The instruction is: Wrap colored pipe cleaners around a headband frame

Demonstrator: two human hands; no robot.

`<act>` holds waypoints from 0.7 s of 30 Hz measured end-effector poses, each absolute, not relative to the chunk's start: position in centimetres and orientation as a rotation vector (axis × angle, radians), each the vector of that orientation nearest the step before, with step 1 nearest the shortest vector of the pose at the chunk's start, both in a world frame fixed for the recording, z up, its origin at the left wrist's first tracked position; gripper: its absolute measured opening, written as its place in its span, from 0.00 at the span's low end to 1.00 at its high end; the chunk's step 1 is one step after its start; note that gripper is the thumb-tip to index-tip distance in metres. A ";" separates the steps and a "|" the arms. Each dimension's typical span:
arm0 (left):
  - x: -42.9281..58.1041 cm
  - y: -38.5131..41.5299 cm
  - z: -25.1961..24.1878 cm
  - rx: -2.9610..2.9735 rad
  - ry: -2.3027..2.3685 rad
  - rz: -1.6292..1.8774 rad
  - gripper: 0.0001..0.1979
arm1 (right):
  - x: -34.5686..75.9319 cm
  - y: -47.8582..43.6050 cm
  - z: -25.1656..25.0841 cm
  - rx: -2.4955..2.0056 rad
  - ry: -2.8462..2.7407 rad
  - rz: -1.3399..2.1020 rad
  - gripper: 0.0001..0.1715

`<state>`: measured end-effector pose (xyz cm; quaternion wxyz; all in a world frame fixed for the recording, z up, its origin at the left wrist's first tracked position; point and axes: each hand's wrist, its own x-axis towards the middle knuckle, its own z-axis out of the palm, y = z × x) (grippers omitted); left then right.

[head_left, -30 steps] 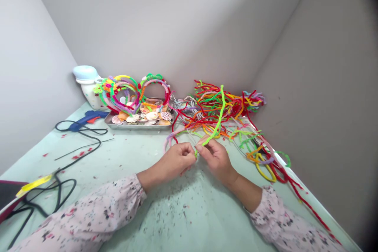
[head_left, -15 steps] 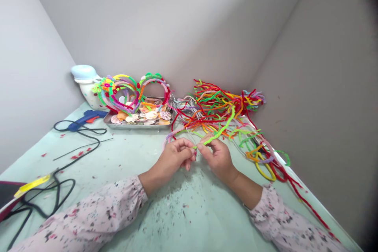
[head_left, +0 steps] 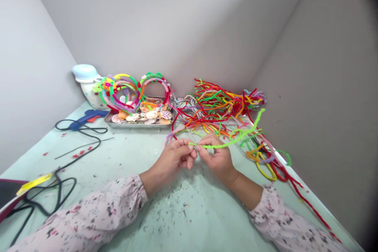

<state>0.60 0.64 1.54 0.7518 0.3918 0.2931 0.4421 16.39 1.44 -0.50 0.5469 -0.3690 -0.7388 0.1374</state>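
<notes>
My left hand (head_left: 174, 158) and my right hand (head_left: 217, 156) meet over the pale green table (head_left: 124, 165), both pinched closed on one end of a lime green pipe cleaner (head_left: 236, 136). The pipe cleaner runs from my fingertips out to the right and upward, lying low over the pile of coloured pipe cleaners (head_left: 224, 110). A pale pink fuzzy piece (head_left: 174, 133) curves just behind my left hand; whether my fingers hold it I cannot tell.
A metal tray of seashells (head_left: 141, 117) with colourful wrapped headbands (head_left: 132, 90) stands at the back. A blue glue gun (head_left: 87, 119) with its black cord (head_left: 62, 165) lies left, near a white pot (head_left: 88, 86). Small scraps litter the table near me.
The green pipe cleaner's free end has swung down from nearly upright to low and rightward. My hands stayed together, shifting slightly up.
</notes>
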 end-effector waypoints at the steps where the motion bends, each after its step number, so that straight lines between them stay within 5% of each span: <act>1: 0.6 0.6 1.5 0.847 0.640 0.971 0.04 | 16.4 1.4 -0.5 -0.879 -1.752 0.323 0.03; 21: 0.7 0.8 2.0 1.133 0.899 0.929 0.06 | 16.4 1.4 -0.4 -0.973 -1.702 0.460 0.06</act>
